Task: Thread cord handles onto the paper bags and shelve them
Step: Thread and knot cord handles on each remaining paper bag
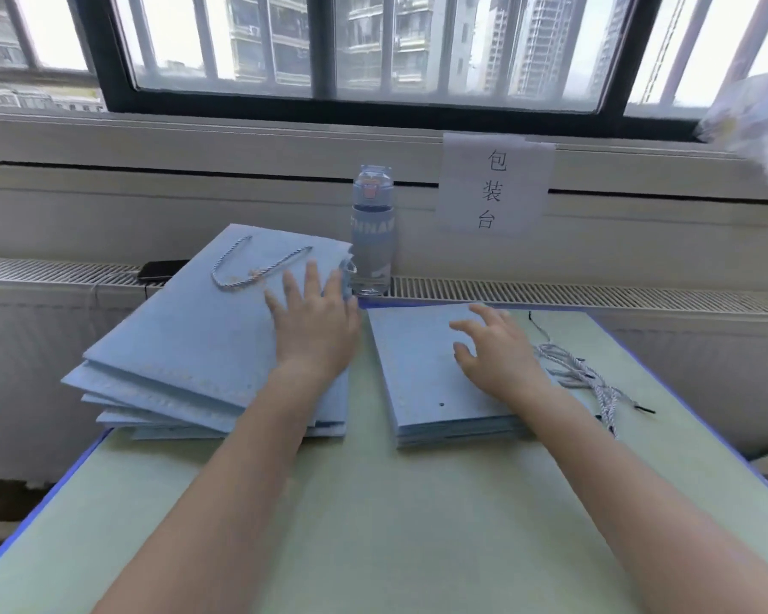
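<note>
Threaded bag stack (187, 330) sits at 11 o'clock on the table (373, 525), fanned and messy. The top bag shows its twisted cord handle (258, 268) lying flat, so this reads as the done pile. Left hand (315, 321) lies palm-down on that top bag, fingers straight, grasping nothing, likely pressing it flat to settle the pile. Unthreaded bag stack (426, 383) is at 1 o'clock, squared up, with a punch hole (442, 404) on the near edge and no cord. Right hand (497, 347) is over it with fingers loosely bent and spread, holding nothing, probably going for the next blank. Loose cords (590, 378) are heaped at 2 o'clock, just beside the blanks, within easy reach of that hand. Water bottle (372, 232) stands at 12 o'clock behind both stacks, and a paper sign (493, 188) is on the wall past it. No shelf in view.
</note>
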A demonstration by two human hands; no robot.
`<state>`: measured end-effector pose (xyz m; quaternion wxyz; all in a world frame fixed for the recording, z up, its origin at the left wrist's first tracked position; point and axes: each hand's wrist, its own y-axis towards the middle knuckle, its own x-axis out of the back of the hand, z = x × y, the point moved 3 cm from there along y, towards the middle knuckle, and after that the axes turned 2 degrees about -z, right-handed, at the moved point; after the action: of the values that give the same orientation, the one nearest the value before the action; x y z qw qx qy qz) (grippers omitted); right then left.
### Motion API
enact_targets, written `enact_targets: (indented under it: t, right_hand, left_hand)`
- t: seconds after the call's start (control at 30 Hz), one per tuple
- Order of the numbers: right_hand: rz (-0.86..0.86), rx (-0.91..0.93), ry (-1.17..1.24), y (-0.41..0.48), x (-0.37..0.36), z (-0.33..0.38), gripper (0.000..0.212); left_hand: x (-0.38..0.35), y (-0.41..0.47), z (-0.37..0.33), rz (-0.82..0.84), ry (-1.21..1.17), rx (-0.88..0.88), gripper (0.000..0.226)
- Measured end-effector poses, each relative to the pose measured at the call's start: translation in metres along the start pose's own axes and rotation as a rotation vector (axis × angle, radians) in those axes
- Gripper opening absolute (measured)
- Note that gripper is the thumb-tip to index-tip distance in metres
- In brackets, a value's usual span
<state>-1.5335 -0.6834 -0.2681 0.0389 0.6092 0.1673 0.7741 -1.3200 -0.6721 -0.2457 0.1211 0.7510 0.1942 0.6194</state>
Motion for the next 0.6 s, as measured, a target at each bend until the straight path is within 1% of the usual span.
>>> enact_targets:
  t: [0.03,0.07,0.1,0.13,0.2,0.27,0.3,0.33,0.4,0.47,0.53,0.6]
  right_hand:
    - [0.002,-0.067,-0.023,0.0,0.002,-0.014,0.041]
    - [-0.007,-0.13,-0.036,-0.001,0.004,-0.027,0.042]
    - [-0.025,-0.189,-0.044,-0.002,0.006,-0.039,0.043]
    - [-0.033,-0.248,-0.045,-0.005,0.007,-0.052,0.046]
    - [0.02,-0.367,-0.046,-0.01,0.01,-0.077,0.048]
    - [0.106,-0.452,-0.018,-0.016,0.011,-0.098,0.035]
    - [0.121,-0.475,0.014,-0.018,0.01,-0.105,0.027]
    - [0.112,-0.486,0.045,-0.02,0.01,-0.109,0.022]
    - [0.067,-0.498,0.074,-0.022,0.009,-0.11,0.018]
    - [-0.025,-0.51,0.086,-0.022,0.01,-0.106,0.019]
    - [-0.17,-0.486,0.091,-0.019,0.014,-0.103,0.019]
    - [-0.331,-0.392,0.141,-0.016,0.023,-0.097,0.018]
  left_hand:
    - [0.0,-0.007,-0.018,-0.022,-0.089,-0.125,0.052]
    - [-0.002,-0.018,-0.037,0.014,-0.185,-0.235,0.053]
    - [-0.008,-0.03,-0.056,0.092,-0.251,-0.327,0.056]
    - [-0.015,-0.044,-0.072,0.183,-0.258,-0.404,0.063]
    - [-0.035,-0.065,-0.09,0.326,-0.148,-0.528,0.072]
    - [-0.052,-0.075,-0.093,0.425,-0.06,-0.574,0.073]
    - [-0.058,-0.076,-0.091,0.456,-0.03,-0.581,0.073]
    - [-0.06,-0.076,-0.089,0.477,-0.007,-0.585,0.072]
    - [-0.061,-0.075,-0.087,0.496,-0.001,-0.59,0.068]
    - [-0.06,-0.075,-0.087,0.501,-0.011,-0.608,0.064]
    - [-0.059,-0.074,-0.086,0.505,-0.022,-0.624,0.062]
    - [-0.059,-0.071,-0.084,0.508,-0.041,-0.621,0.06]
